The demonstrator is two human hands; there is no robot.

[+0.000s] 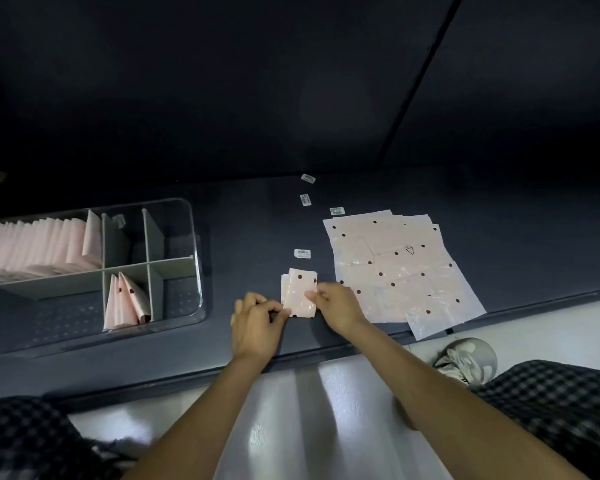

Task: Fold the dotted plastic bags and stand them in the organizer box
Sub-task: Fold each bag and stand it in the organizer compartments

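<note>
A partly folded pink dotted bag point(298, 289) lies on the dark table point(243, 233) near its front edge. My left hand point(255, 329) pinches its lower left corner. My right hand point(338, 306) pinches its right edge. To the right lies a flat pile of unfolded dotted bags point(395, 268). The clear organizer box point(196, 271) stands at the left. Several folded plain pink bags point(42, 247) stand in its back left compartment, and a few folded dotted bags point(125, 301) stand in a front middle compartment.
Small white labels point(302, 253) point(305, 199) point(308, 178) point(337, 211) lie on the table behind the bags. A round grey object point(468, 355) sits on the pale floor below the table's front edge. Checked fabric point(551, 403) covers my knees at both lower corners.
</note>
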